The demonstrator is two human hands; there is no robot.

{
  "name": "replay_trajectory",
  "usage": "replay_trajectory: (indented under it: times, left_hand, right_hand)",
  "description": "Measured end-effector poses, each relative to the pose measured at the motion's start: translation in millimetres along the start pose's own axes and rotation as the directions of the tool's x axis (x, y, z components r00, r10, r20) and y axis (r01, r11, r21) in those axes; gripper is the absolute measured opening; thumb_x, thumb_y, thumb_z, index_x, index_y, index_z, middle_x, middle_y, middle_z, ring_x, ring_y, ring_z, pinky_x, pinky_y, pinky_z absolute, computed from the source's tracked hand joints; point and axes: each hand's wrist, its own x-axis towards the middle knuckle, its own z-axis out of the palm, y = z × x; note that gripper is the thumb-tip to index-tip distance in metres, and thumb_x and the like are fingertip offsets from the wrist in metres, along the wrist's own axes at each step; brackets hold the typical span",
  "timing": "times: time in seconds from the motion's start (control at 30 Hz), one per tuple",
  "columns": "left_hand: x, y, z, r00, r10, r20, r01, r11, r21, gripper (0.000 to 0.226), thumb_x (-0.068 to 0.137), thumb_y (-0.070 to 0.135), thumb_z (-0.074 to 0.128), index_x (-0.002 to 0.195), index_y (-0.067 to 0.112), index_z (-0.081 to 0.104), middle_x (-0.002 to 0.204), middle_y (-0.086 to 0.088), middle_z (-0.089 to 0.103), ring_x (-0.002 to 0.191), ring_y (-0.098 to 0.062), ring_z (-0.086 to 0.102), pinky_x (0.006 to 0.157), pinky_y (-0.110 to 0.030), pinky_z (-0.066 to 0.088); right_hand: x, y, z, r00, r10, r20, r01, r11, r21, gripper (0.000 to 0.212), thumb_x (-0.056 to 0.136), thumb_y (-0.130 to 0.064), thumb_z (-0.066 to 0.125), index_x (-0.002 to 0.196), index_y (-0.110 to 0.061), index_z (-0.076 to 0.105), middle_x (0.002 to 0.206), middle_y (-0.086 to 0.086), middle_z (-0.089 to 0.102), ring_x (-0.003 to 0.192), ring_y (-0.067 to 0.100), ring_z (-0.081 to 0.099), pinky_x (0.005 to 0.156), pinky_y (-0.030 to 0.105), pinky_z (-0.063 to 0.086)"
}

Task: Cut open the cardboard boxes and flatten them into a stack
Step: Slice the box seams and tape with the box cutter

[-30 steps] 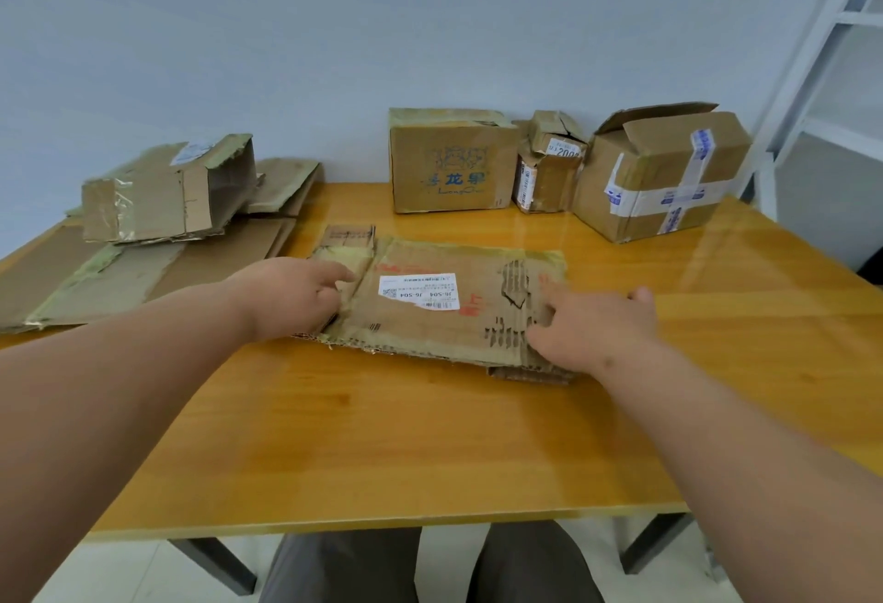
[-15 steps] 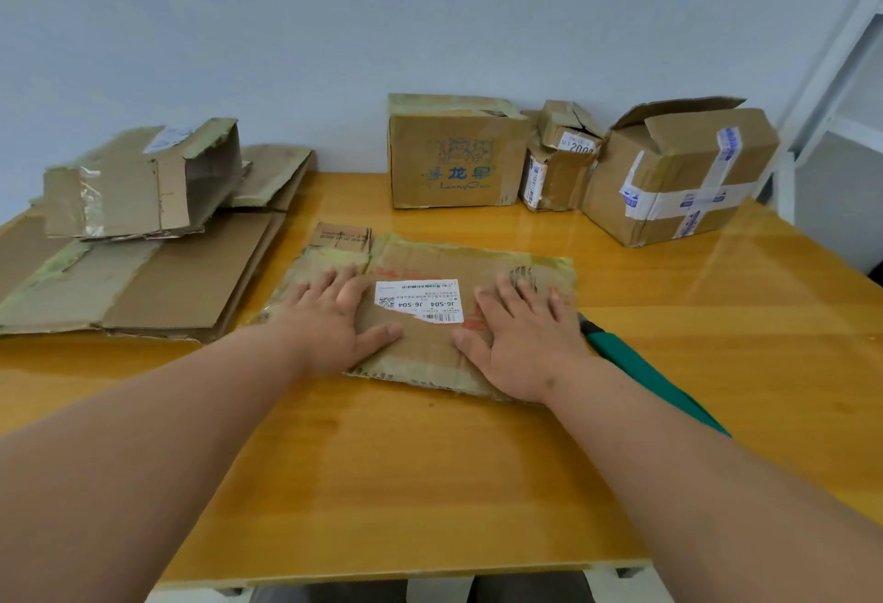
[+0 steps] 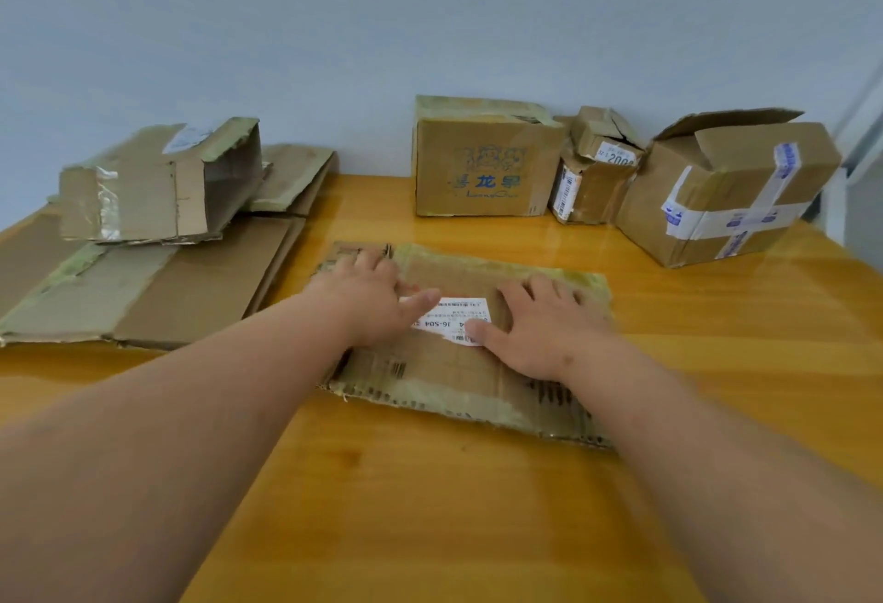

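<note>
Left hand (image 3: 368, 301) and right hand (image 3: 537, 325) spread flat, pressing the flattened brown cardboard box with white label (image 3: 458, 349) at frame centre on the orange wooden table (image 3: 430, 507); flattening step, probably next a lift onto the flattened cardboard stack (image 3: 143, 296) at left.

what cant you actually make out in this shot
- Head view: fine print on the white label of the flattened box is too small, and the left hand and right hand cover its ends.
- Any cutting tool: none visible; the hands and arms may hide one.
- Inside of the taped box: its raised flap blocks it.
- Flat cardboard stack: cut off by the left edge.
</note>
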Motion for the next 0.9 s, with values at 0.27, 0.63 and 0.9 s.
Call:
replay_trajectory:
  times: [0.27, 0.63, 0.9]
  left_hand:
    - [4.1, -0.2, 25.6, 0.999, 0.030, 0.031, -0.030, 0.999, -0.018, 0.105, 0.076, 0.088, 0.010, 0.156, 0.021, -0.010, 0.162, -0.002, -0.016, 0.149, -0.024, -0.015, 0.121, -0.047, -0.002]
    - [-7.3, -14.3, 21.6, 0.967, 0.252, 0.032, -0.253, 0.965, 0.064, 0.087, 0.086, 0.077, 0.008, 0.154, 0.027, -0.013, 0.160, 0.010, -0.020, 0.147, -0.011, -0.019, 0.121, -0.044, -0.005]
    - [-12.5, -9.4, 20.1, 0.977, 0.211, -0.015, -0.209, 0.974, 0.083, 0.077, 0.087, 0.076, 0.010, 0.153, 0.040, -0.006, 0.157, 0.014, -0.027, 0.148, -0.013, -0.016, 0.120, -0.049, -0.007]
  right_hand:
    - [13.7, 2.1, -0.6, 0.998, 0.019, 0.062, -0.026, 0.994, 0.111, 0.086, 0.083, -0.084, 0.033, 0.155, -0.039, 0.015, 0.165, -0.003, 0.008, 0.151, 0.025, 0.007, 0.120, 0.051, 0.011]
    - [35.0, 22.0, -17.3, 0.980, 0.170, 0.102, -0.182, 0.976, 0.122, 0.114, 0.065, -0.090, 0.054, 0.156, -0.032, 0.017, 0.163, 0.003, 0.017, 0.150, 0.029, 0.015, 0.120, 0.053, 0.010]
    - [36.7, 29.2, -45.6, 0.972, 0.228, 0.055, -0.234, 0.959, 0.158, 0.060, 0.073, -0.055, 0.076, 0.122, -0.027, 0.057, 0.118, -0.001, 0.053, 0.110, 0.024, 0.047, 0.088, 0.042, 0.031]
